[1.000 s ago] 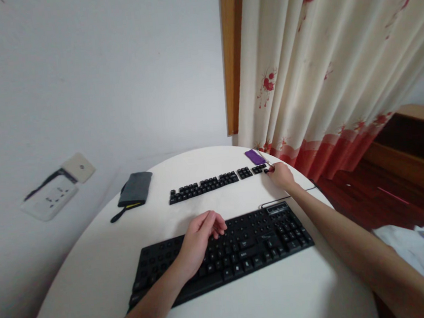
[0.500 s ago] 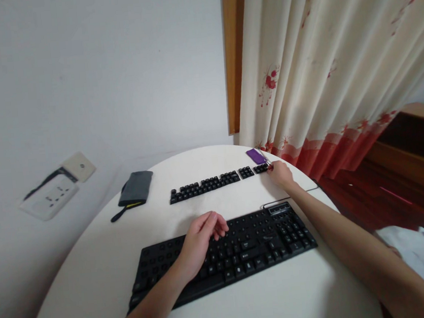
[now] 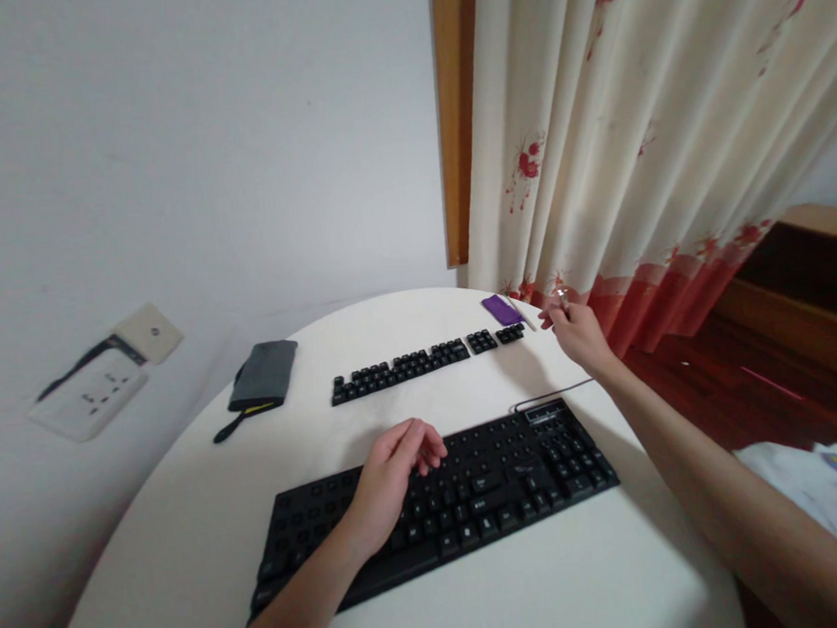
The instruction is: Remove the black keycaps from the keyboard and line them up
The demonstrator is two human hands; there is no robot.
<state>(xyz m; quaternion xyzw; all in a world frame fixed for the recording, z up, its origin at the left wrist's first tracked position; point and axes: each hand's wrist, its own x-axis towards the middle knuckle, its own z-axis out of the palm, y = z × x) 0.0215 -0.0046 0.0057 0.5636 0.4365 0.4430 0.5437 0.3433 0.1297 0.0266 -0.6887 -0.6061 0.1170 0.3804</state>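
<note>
A black keyboard [image 3: 479, 504] lies on the white table, several of its keycaps off at the left and top. My left hand [image 3: 395, 468] rests over its middle, fingers loosely curled and apart, with nothing seen in them. Behind the keyboard, loose black keycaps [image 3: 401, 367] stand in a long row with two small groups at its right end. My right hand [image 3: 577, 331] is raised to the right of these groups, fingers closed on a small shiny metal tool [image 3: 561, 295], its exact kind unclear.
A purple cloth-like piece [image 3: 502, 310] and a thin pale stick [image 3: 523, 314] lie at the table's back edge. A grey pouch [image 3: 264, 374] with a dark strap sits at the left. The keyboard cable [image 3: 557, 392] runs right. A curtain [image 3: 594, 142] hangs behind.
My right hand has lifted away from the right end of the keycap row and moved right, the metal tool in its fingers. The left hand stays over the keyboard.
</note>
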